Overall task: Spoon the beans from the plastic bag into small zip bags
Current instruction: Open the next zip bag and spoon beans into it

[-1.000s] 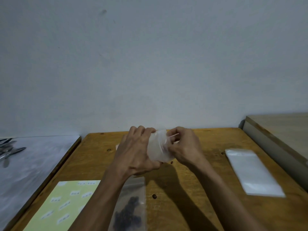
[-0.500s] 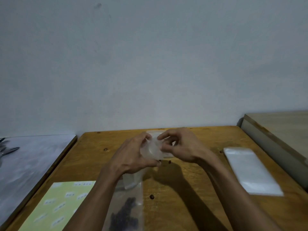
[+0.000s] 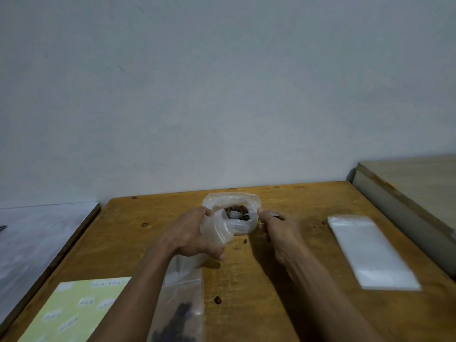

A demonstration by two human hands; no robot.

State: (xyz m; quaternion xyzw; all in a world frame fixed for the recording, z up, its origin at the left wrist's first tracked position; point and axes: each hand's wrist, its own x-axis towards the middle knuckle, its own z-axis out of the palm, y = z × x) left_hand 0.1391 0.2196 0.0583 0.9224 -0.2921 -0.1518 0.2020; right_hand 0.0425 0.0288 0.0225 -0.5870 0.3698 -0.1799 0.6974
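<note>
Nearest: small zip bag [image 3: 181, 309] with dark beans lay flat on the counter [image 3: 271, 304], under the left forearm. Left hand [image 3: 191, 234] pinched the plastic bag [image 3: 230, 215] rim, right hand [image 3: 280, 229] gripped the opposite rim and a spoon handle. Bag mouth open, beans [image 3: 235, 209] inside, mid-counter.

Both hands fwd: left hand [image 3: 191, 234] gripping, right hand [image 3: 278, 227] pinching.

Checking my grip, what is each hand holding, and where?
Left hand grips the plastic bag by its folded-down left rim. Right hand pinches its right rim.
</note>
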